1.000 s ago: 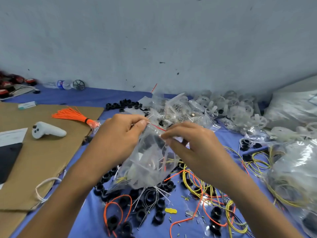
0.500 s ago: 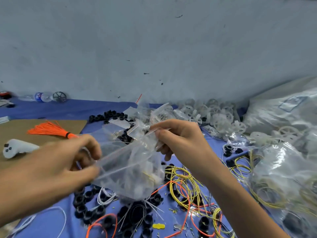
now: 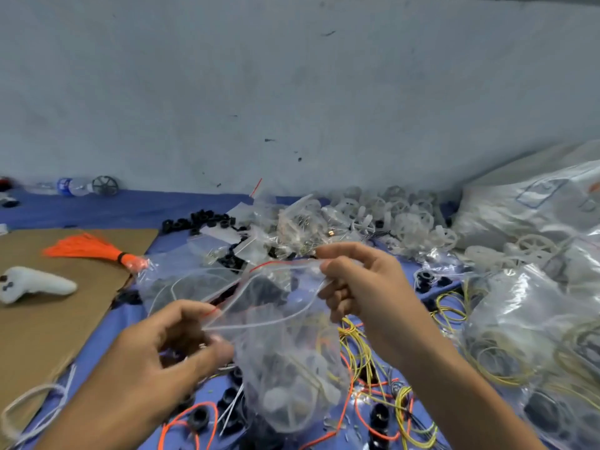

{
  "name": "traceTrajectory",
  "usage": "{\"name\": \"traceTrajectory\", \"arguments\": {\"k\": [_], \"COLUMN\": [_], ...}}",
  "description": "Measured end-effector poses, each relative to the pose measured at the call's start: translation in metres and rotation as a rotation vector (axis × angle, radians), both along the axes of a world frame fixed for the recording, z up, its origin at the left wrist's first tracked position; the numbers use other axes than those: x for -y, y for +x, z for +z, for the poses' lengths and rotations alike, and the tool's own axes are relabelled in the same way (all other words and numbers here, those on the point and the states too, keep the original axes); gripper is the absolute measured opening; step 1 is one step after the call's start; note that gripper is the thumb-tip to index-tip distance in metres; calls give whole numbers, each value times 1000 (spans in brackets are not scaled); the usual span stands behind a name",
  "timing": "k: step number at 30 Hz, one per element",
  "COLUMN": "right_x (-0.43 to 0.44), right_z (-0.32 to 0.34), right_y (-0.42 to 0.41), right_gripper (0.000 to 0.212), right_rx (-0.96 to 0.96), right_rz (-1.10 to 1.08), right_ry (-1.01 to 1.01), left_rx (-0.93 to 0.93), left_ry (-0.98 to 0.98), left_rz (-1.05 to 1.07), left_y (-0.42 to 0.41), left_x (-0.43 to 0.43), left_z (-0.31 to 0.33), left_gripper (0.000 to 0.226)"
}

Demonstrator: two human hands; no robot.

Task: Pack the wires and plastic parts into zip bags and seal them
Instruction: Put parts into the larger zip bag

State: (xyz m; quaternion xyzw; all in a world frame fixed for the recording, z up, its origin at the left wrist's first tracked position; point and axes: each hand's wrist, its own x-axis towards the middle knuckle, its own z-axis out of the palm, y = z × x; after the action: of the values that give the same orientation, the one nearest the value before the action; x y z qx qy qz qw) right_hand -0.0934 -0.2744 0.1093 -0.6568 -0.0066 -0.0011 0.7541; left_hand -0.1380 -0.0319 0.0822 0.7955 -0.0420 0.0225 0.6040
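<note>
A clear zip bag [image 3: 285,362] with a red strip along its mouth hangs between my hands, its mouth gaping open. Inside it I see white and dark plastic parts and thin wires. My left hand [image 3: 168,349] pinches the near left end of the mouth. My right hand [image 3: 354,280] pinches the far right end, higher up. Below the bag lie loose yellow wires [image 3: 357,345], orange wires [image 3: 188,427] and black plastic rings [image 3: 198,417] on the blue cloth [image 3: 107,212].
Cardboard [image 3: 48,319] covers the left, with a white controller [image 3: 32,284] and an orange wire bundle [image 3: 87,248]. Filled bags [image 3: 532,345] crowd the right. White plastic wheels [image 3: 399,216] and small bags [image 3: 292,228] pile up by the wall. A bottle [image 3: 71,186] lies far left.
The bag's mouth has spread wide open between my hands. My left hand shifted from the bag's left side to the near end of its mouth. The camera tilted upward.
</note>
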Motion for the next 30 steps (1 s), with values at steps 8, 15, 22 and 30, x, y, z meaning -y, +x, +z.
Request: {"name": "traceTrajectory", "arguments": {"k": [8, 15, 22, 30], "right_x": [16, 27, -15, -27], "right_z": [-3, 9, 35, 30], "right_y": [-1, -3, -4, 3], "right_gripper": [17, 17, 35, 12], "right_rx": [23, 517, 778, 748], "right_rz": [-17, -151, 405, 534], "right_ry": [-35, -651, -1213, -1202], "left_rx": [238, 293, 309, 329], "left_ry": [-22, -73, -71, 14], "left_rz": [118, 122, 49, 74], "left_y": [2, 2, -1, -6], "left_x": [13, 21, 28, 27], "left_z": [-7, -17, -20, -22], "left_gripper": [20, 9, 14, 20]}}
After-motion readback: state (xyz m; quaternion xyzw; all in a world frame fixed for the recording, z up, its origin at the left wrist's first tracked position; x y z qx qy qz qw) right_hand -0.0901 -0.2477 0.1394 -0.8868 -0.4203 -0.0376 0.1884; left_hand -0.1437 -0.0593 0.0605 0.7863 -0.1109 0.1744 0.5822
